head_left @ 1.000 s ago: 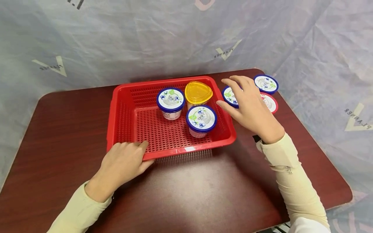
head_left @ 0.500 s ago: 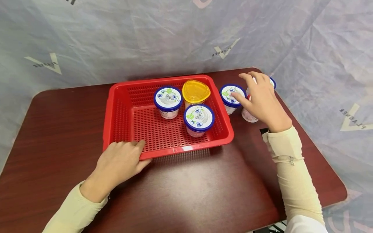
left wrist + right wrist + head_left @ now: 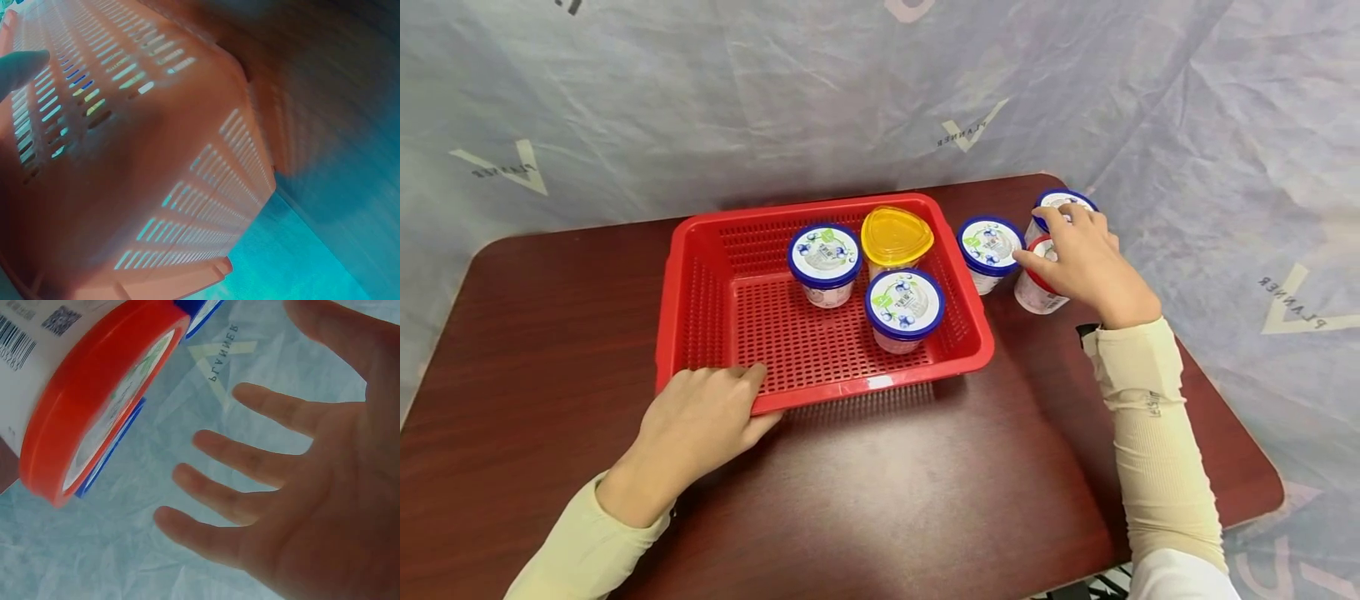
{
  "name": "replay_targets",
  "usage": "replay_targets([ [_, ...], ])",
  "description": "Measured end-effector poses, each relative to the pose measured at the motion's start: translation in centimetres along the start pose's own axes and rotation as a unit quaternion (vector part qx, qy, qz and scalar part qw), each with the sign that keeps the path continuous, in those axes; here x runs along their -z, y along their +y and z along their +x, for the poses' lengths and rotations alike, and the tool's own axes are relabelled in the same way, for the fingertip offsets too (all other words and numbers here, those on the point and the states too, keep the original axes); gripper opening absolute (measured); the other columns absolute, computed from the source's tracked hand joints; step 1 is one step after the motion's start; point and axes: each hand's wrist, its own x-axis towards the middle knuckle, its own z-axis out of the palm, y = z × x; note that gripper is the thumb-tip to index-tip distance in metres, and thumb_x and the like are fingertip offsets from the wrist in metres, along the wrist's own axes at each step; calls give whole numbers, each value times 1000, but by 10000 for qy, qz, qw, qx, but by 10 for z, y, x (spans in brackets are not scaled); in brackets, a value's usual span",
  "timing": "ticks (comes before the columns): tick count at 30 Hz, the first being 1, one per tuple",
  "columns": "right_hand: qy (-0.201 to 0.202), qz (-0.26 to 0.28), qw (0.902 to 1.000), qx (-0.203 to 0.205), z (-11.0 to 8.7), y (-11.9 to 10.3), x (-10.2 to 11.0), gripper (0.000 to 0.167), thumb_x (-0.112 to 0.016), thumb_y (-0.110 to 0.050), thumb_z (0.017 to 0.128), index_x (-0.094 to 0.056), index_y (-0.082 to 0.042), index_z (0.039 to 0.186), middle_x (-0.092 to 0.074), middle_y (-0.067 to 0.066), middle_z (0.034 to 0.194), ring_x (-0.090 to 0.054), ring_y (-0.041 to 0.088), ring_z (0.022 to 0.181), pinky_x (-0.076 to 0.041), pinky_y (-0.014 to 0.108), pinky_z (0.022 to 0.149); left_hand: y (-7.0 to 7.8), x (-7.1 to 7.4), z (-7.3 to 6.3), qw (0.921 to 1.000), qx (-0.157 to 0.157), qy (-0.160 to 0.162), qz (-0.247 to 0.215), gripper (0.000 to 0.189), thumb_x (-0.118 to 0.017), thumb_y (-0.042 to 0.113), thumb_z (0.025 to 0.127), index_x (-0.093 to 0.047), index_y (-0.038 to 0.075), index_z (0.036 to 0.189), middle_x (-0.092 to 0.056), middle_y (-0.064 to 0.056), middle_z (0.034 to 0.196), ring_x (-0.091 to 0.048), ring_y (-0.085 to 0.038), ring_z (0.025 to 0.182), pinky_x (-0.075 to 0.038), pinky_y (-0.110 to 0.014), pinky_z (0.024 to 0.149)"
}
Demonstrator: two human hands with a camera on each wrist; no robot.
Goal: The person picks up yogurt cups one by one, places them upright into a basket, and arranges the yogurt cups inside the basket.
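Note:
In the head view my left hand [image 3: 696,425] grips the front-left rim of a red perforated plastic basket [image 3: 820,392], thumb below the rim. The left wrist view shows the basket's slotted wall [image 3: 181,119] close up. Over a red-lidded cup [image 3: 1036,290], right of the basket, my right hand [image 3: 1090,262] hovers and hides part of the lid. Its fingers [image 3: 250,456] are spread and hold nothing in the right wrist view, beside the red lid [image 3: 81,394]. One blue-lidded cup [image 3: 990,244] stands left of this hand, another blue-lidded cup [image 3: 1063,200] behind it.
Inside the basket, towards its right side, are two blue-lidded cups [image 3: 825,257] and a container with a yellow triangular lid [image 3: 895,237]. The dark red-brown table [image 3: 880,483] has rounded corners. A grey fabric backdrop [image 3: 775,100] rises behind it.
My right hand has moved right, away from the basket, past the nearer blue-lidded cup to the red-lidded one. My left hand stays on the rim. The head view has shifted slightly.

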Motion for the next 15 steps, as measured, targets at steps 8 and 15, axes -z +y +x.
replay_targets([
  [8, -633, -129, 9976, -264, 5, 9, -2, 77, -64, -45, 92, -34, -3, 149, -27, 39, 146, -25, 65, 128, -26, 76, 93, -1, 1, 0, 10000, -35, 85, 36, 40, -77, 44, 81, -62, 7, 83, -42, 3, 54, -39, -13, 42, -39, -32, 41],
  [15, -1023, -179, 9932, -533, 10, 18, -6, 83, -65, -45, 91, -29, -2, 152, -25, 40, 146, -25, 66, 126, -29, 77, 94, 0, 0, 0, 10000, -32, 71, 23, 40, -76, 44, 81, -62, 7, 83, -43, 2, 54, -40, -14, 42, -40, -33, 41],
])
